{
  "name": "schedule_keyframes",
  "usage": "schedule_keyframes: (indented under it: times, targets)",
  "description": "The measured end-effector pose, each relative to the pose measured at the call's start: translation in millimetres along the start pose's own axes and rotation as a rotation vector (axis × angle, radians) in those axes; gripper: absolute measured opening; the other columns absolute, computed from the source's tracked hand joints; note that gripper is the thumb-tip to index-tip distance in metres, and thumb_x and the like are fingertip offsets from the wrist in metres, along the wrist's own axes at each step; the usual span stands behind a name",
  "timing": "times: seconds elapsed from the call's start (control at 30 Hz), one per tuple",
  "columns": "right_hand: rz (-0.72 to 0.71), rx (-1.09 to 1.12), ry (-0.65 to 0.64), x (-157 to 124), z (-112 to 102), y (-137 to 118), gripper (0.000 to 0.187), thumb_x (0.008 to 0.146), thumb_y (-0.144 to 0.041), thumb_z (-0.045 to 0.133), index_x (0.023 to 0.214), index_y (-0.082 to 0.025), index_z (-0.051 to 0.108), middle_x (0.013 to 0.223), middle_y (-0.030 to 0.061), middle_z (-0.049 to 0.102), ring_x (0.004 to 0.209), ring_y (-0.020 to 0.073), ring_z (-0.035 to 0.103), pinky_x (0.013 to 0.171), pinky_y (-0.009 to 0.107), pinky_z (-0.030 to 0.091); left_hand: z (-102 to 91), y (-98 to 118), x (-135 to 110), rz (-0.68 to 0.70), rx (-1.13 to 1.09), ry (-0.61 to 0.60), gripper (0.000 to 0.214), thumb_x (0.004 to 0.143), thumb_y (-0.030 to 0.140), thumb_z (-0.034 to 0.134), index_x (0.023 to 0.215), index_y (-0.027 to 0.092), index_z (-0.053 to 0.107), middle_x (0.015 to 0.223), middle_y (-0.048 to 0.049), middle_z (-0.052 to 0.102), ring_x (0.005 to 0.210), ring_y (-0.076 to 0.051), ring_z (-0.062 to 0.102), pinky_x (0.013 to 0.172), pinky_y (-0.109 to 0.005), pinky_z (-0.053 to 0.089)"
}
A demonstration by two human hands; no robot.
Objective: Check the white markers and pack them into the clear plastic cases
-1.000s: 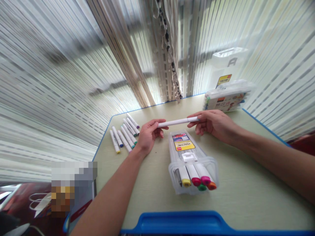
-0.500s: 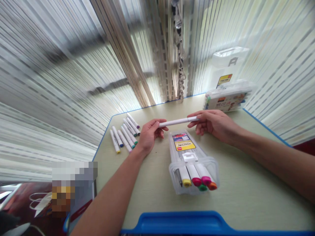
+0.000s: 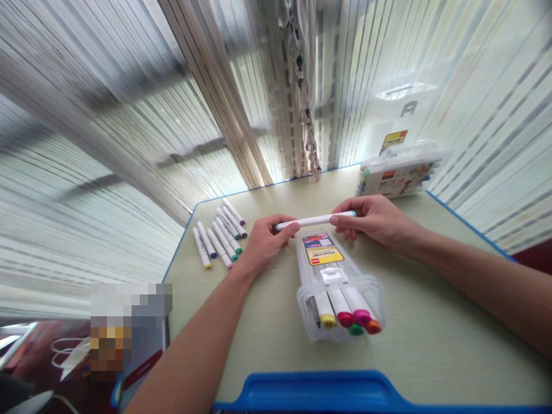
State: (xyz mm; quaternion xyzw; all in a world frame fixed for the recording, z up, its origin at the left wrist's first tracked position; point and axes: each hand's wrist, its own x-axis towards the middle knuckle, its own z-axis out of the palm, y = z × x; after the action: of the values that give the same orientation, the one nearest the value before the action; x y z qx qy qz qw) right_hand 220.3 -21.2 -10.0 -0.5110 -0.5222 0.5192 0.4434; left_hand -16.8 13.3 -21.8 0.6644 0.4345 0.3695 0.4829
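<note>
Both hands hold one white marker [image 3: 314, 220] level above the table, its teal cap at the right end. My left hand [image 3: 265, 244] pinches the left end with thumb and fingers closed. My right hand [image 3: 371, 221] grips the right end. Just below the marker lies a clear plastic marker case [image 3: 334, 282], open towards me, with several markers showing yellow, red, pink, green and orange caps. A row of several loose markers [image 3: 219, 238] lies on the table left of my left hand.
A second clear marker box [image 3: 399, 169] rests at the back right, with a taller clear box [image 3: 399, 115] behind it. Striped blinds surround the pale green table [image 3: 431, 322]. A blue tray edge [image 3: 314, 391] runs along the near side.
The marker has dropped slightly and tilted closer to level. My left hand has curled over its left end, and my right hand has shifted a little lower.
</note>
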Motion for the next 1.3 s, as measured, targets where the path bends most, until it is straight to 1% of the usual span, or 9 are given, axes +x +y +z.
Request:
schedule_keyframes:
  times: [0.2,0.4,0.53,0.7,0.8,0.97,1.1,1.2,1.3]
  targets:
    - [0.006,0.022,-0.01,0.6,-0.2,0.3,0.035,0.064,-0.044,0.084,0.079,-0.014,0.073,0.069,0.0067,0.072,0.047,0.01,0.057,0.044,0.021,0.047,-0.1,-0.9,1.5,0.005,-0.003,0.021,0.034,0.077,0.041,0.073,0.097,0.014,0.076,0.059,0.0002,0.059,0.052,-0.009,0.049,0.05,-0.021,0.036]
    - [0.06,0.144,0.015,0.5,-0.3,-1.2,0.027,0.073,-0.036,0.079,0.084,-0.012,0.073,0.078,0.01,0.074,0.048,0.0102,0.06,0.045,0.021,0.049,-1.2,-5.8,5.9,-0.049,-0.275,-0.002,0.03,0.082,0.034,0.067,0.105,0.014,0.07,0.08,-0.0045,0.068,0.054,-0.007,0.053,0.053,-0.021,0.043]
    - [0.117,0.243,0.046,0.5,-0.1,-3.9,0.02,0.08,-0.023,0.069,0.095,-0.009,0.071,0.083,0.0138,0.075,0.048,0.0119,0.062,0.044,0.021,0.049,-1.2,-6.4,7.0,-0.077,-0.373,0.001,0.027,0.083,0.031,0.062,0.102,0.012,0.069,0.081,-0.0065,0.069,0.054,-0.008,0.055,0.054,-0.021,0.044]
    - [0.149,0.295,0.051,1.4,-1.5,-4.2,0.02,0.084,-0.018,0.061,0.098,-0.007,0.07,0.082,0.0152,0.075,0.049,0.0135,0.064,0.045,0.023,0.05,-1.1,-5.4,6.4,-0.075,-0.327,-0.007,0.029,0.083,0.033,0.063,0.102,0.012,0.07,0.079,-0.006,0.069,0.054,-0.008,0.053,0.054,-0.022,0.043]
    - [0.114,0.257,0.038,2.0,-2.2,-1.3,0.02,0.081,-0.025,0.068,0.094,-0.009,0.072,0.081,0.0133,0.075,0.049,0.0117,0.062,0.046,0.021,0.05,-1.0,-2.4,4.5,-0.045,-0.208,-0.03,0.029,0.082,0.035,0.066,0.101,0.014,0.072,0.075,-0.0035,0.068,0.054,-0.007,0.052,0.054,-0.021,0.041]
    - [0.03,0.103,-0.003,1.2,-1.0,1.3,0.034,0.067,-0.042,0.083,0.08,-0.012,0.073,0.067,0.0072,0.071,0.047,0.0097,0.058,0.045,0.02,0.049,0.1,2.5,0.4,-0.008,-0.045,-0.021,0.031,0.075,0.038,0.074,0.095,0.014,0.074,0.071,-0.002,0.065,0.057,-0.009,0.052,0.054,-0.021,0.04]
    - [0.021,0.057,-0.005,0.8,-0.6,1.3,0.037,0.065,-0.044,0.083,0.079,-0.012,0.073,0.062,0.006,0.07,0.046,0.0094,0.057,0.045,0.02,0.048,0.3,1.4,1.0,0.002,-0.054,-0.017,0.031,0.076,0.039,0.073,0.094,0.014,0.075,0.069,-0.0017,0.065,0.056,-0.009,0.051,0.052,-0.021,0.038]
    - [0.044,0.137,-0.008,1.1,-1.2,1.3,0.031,0.072,-0.04,0.08,0.083,-0.011,0.073,0.071,0.0083,0.073,0.048,0.0093,0.058,0.046,0.019,0.049,-0.2,-1.4,3.5,-0.02,-0.12,-0.021,0.032,0.08,0.04,0.069,0.097,0.014,0.075,0.071,-0.0029,0.066,0.054,-0.008,0.05,0.051,-0.02,0.037]
    - [0.096,0.266,0.02,1.1,-1.5,-0.6,0.024,0.08,-0.03,0.073,0.094,-0.011,0.072,0.08,0.0115,0.075,0.049,0.0106,0.062,0.046,0.02,0.049,-0.8,-5.0,6.1,-0.054,-0.262,-0.017,0.036,0.083,0.043,0.065,0.102,0.013,0.073,0.075,-0.0051,0.069,0.054,-0.008,0.052,0.053,-0.021,0.041]
